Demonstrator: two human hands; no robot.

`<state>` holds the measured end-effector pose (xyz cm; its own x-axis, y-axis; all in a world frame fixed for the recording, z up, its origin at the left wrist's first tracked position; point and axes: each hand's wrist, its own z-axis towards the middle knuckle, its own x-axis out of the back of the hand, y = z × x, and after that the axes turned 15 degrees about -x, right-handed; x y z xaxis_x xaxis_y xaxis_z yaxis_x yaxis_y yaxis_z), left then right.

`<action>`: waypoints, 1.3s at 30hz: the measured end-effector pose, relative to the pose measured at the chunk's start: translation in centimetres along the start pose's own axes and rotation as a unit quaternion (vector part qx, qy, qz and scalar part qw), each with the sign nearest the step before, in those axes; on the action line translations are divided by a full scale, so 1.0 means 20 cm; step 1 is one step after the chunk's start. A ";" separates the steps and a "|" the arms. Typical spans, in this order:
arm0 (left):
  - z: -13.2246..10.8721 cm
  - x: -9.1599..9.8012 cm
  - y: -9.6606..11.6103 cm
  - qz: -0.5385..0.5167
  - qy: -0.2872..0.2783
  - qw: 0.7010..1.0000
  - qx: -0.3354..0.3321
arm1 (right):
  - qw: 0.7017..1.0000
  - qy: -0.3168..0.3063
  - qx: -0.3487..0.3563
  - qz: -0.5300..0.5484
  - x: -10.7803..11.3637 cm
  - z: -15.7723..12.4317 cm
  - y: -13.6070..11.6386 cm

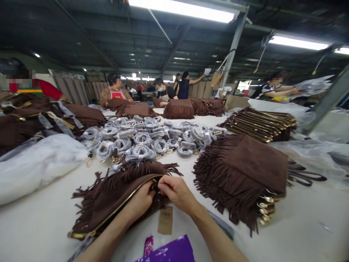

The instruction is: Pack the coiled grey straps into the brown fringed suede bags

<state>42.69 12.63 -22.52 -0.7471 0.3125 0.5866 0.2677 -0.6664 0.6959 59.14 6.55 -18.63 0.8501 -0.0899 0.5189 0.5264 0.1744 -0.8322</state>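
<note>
A dark brown fringed bag (117, 196) lies on the table in front of me, its brass-toothed zipper (131, 196) unzipped. My left hand (143, 198) reaches into the opening, closed, with its fingertips partly hidden by dark material. Close beside it, my right hand (176, 191) pinches the bag at the right end of the opening. Just what lies between the left fingers is too dark to make out. A tan cardboard tag (165, 220) hangs below my hands at the bag's near edge.
Wrapped, coiled straps with gold clips (141, 140) spread behind the bag. To the right are stacked fringed bags (245, 163) and a pile of zippered pieces (261, 122). White plastic (40, 163) lies left, purple packaging (171, 251) nearest me. Several people work beyond.
</note>
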 end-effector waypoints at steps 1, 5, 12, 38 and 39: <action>0.00 0.00 -0.01 -0.016 0.001 1.000 0.014 | 0.999 -0.011 -0.012 -0.036 0.01 -0.01 0.00; 0.00 0.00 -0.01 -0.063 -0.006 0.997 0.035 | 0.971 0.011 -0.083 -0.224 0.01 -0.03 -0.01; 0.00 0.00 0.03 -0.060 -0.004 0.998 0.029 | 0.935 0.038 -0.118 -0.331 -0.04 -0.02 -0.03; -0.04 0.10 0.36 -0.022 -0.024 0.993 0.110 | 0.997 -0.031 0.060 -0.036 -0.07 0.01 0.11; -0.05 0.12 0.38 -0.029 -0.033 0.991 0.123 | 0.996 -0.031 0.078 -0.035 -0.08 0.01 0.11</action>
<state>42.40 7.69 -16.26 -0.7266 0.3940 0.5628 0.3715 -0.4637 0.8043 58.98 7.33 -21.24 0.8061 -0.0474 0.5898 0.5716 0.3201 -0.7555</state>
